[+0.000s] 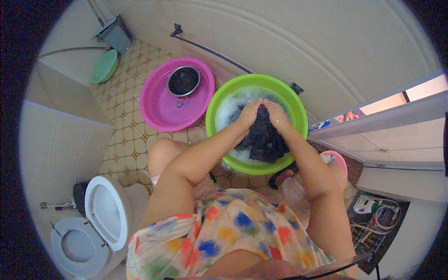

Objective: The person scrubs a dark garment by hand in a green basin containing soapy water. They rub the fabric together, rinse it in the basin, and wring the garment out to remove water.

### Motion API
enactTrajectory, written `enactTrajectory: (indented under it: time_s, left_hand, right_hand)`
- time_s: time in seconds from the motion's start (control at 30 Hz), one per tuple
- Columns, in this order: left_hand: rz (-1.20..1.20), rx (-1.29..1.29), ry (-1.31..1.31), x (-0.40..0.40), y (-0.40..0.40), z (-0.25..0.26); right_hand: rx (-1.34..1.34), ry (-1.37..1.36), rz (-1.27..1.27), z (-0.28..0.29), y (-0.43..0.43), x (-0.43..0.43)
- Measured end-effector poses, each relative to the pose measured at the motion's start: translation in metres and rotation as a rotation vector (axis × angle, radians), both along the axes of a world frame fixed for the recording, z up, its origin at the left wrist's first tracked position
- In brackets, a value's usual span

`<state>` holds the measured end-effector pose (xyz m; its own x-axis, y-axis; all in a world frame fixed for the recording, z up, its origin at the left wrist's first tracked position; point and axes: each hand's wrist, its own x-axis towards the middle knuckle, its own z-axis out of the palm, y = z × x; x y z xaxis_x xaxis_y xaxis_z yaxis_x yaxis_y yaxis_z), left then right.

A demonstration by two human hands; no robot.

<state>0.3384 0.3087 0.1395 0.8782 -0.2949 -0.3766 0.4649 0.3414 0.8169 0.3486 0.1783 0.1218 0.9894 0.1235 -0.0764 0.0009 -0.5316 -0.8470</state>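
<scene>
A green plastic basin [301,117] stands on the tiled floor in front of me, holding sudsy water and a dark wet cloth [264,140]. My left hand [249,112] and my right hand [275,113] meet at the fingertips over the far part of the cloth. Their palms lie along its two sides, and dark fabric shows between them. The fingers are partly hidden, so I cannot tell how firmly they grip. White foam [225,112] lies mostly along the basin's left side.
Touching or nearly touching on the left is a pink basin [157,108] with a dark-filled metal bowl [183,81]. A toilet [108,213] stands lower left, a small green basin [105,66] upper left. A pink container [341,162] is at right, beside a wall.
</scene>
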Motion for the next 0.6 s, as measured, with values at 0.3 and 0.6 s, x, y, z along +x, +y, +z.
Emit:
enactTrajectory:
  time_s: [0.3, 0.6]
  left_hand:
    - [0.17, -0.061, -0.18, 0.028, 0.069, 0.01]
    - [-0.375, 0.807, -0.803, 0.01, 0.068, 0.03]
  right_hand:
    - [0.022, 0.532, 0.113, 0.03, -0.029, -0.002]
    - [0.459, 0.404, -0.014, 0.07, -0.048, -0.011]
